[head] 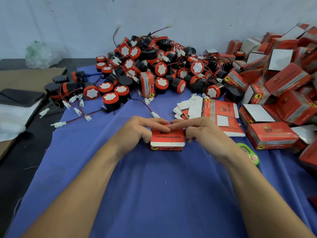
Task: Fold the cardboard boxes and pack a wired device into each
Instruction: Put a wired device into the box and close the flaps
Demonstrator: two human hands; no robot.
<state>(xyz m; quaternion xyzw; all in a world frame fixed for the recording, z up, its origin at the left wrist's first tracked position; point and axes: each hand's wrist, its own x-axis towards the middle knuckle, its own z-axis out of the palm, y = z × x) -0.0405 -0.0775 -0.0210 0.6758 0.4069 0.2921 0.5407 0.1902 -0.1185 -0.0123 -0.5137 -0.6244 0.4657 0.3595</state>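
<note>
On blue cloth (154,186), centre: red cardboard box (167,140), white flap edge, yellow animal emblem, print unreadable; left hand (142,129) and right hand (197,130) grip it.

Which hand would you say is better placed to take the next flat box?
Probably the right hand: the flat boxes lie just beyond it, while the left hand sits across the held box.

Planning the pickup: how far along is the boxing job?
Done: many folded red boxes heaped at right, some flaps open. In hand: left hand and right hand grip one box on the blue cloth. Left: a large pile of wired devices and a stack of flat blanks.
</note>
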